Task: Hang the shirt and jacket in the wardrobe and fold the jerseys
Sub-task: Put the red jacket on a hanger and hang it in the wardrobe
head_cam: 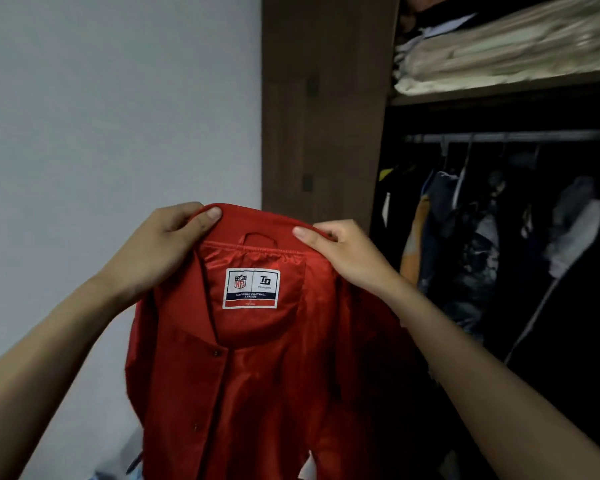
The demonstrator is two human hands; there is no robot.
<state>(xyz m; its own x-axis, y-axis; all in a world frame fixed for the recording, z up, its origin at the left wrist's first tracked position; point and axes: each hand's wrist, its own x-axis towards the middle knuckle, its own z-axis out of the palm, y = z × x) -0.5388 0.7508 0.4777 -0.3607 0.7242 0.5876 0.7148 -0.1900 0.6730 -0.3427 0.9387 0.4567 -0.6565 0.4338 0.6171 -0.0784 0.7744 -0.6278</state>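
A person holds up a red jacket (257, 375) in front of an open wardrobe (326, 116), seen from a camera on their own head. The jacket hangs at chest height, its snap-buttoned front facing the viewer, the shiny red lining and a white league label (250, 288) showing inside the neck.

The left hand (160, 244) pinches the collar on its left side, thumb on top and fingers curled behind the fabric. The right hand (340, 254) pinches the collar on its right side in the same way. Both grips are closed on the jacket; neither hand is free. A small fabric hanging loop (260, 236) sits at the centre back of the neck, between the two thumbs.

The wardrobe stands to the right. Inside, a metal rail (510, 136) carries several dark garments (471, 237) on hangers. Above it, a shelf (499, 90) holds folded pale linen (499, 53). A plain grey wall (118, 98) fills the left.

No empty hanger is visible in either hand, and whether a spare one hangs on the rail cannot be told in the dark interior. The step in hand appears to be readying the jacket for hanging. To do it well, the person would likely keep the collar taut and level, hold it with one hand while the other fetches a hanger, seat both shoulders evenly, then find a gap on the crowded rail.
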